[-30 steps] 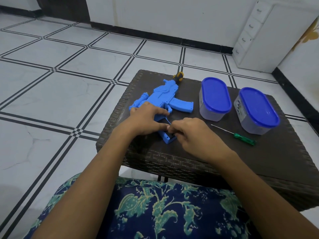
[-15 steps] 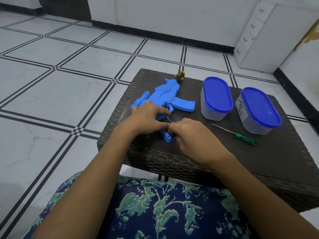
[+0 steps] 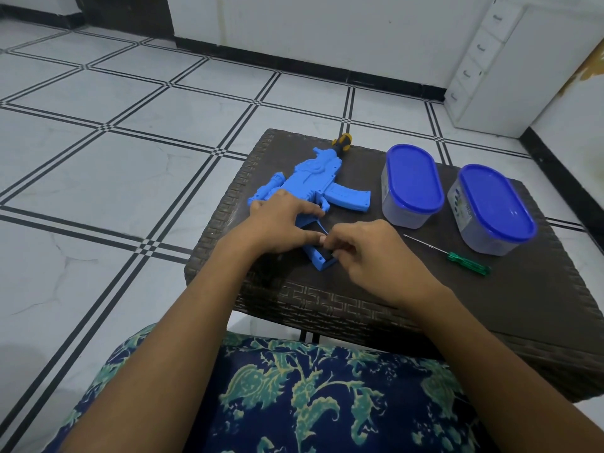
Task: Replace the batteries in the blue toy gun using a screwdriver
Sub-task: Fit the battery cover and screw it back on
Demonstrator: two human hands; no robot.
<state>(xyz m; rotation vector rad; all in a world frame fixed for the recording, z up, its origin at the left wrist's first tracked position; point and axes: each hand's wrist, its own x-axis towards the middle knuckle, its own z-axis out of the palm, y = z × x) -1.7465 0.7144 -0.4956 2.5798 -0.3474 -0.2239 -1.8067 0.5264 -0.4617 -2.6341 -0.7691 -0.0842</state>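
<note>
Home living space, going by the fittings: white floor tiles point(image 3: 114, 178) with black double lines from nine to twelve o'clock, low woven table point(image 3: 539, 305) at centre, white drawer cabinet point(image 3: 483, 70) at two o'clock, black skirting point(image 3: 294, 65) at twelve.

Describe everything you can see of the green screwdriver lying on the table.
The screwdriver is small, with a see-through green handle that looks like plastic and a thin bare metal shaft. It lies flat on the dark woven table, tip pointing far-left, handle near-right. It sits in front of the right-hand blue-lidded tub and right of the right hand. Only the table touches it. The tip type is too small to tell.
</note>
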